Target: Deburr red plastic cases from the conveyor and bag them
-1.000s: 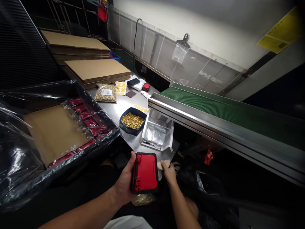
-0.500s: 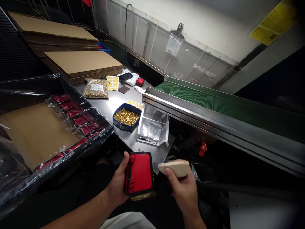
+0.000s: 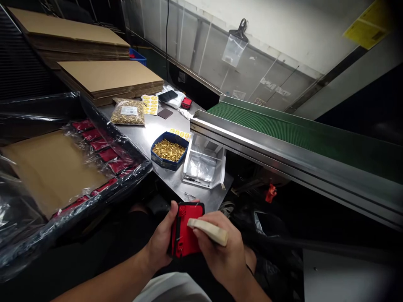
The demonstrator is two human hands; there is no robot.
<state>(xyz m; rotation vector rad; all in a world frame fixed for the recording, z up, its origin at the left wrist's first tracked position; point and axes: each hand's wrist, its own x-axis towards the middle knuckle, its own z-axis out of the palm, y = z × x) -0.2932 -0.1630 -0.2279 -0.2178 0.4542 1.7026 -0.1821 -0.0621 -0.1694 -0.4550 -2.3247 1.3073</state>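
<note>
My left hand (image 3: 160,243) is closed around the left side of a red case with a black rim (image 3: 190,211), tilted up over my lap. In my right hand (image 3: 227,253) is a pale, flat, rounded block (image 3: 210,231), gripped between thumb and fingers. Its tip lies over the case's red face; whether it touches cannot be made out. Beyond my hands, on the metal table (image 3: 170,184), stands a blue bin of small gold-coloured parts (image 3: 170,150). Beside it is a white tray (image 3: 224,167) with clear plastic bags in it.
On the left, a large plastic-lined box (image 3: 138,167) holds bagged red items and a cardboard sheet. Cardboard stacks (image 3: 110,75) stand behind. A bag of gold parts (image 3: 127,112) and a phone (image 3: 168,96) lie on the table. To the right runs a green conveyor (image 3: 258,123).
My right hand has moved left with the pale block, which now overlaps the red case. The case has shifted slightly right in my left hand.
</note>
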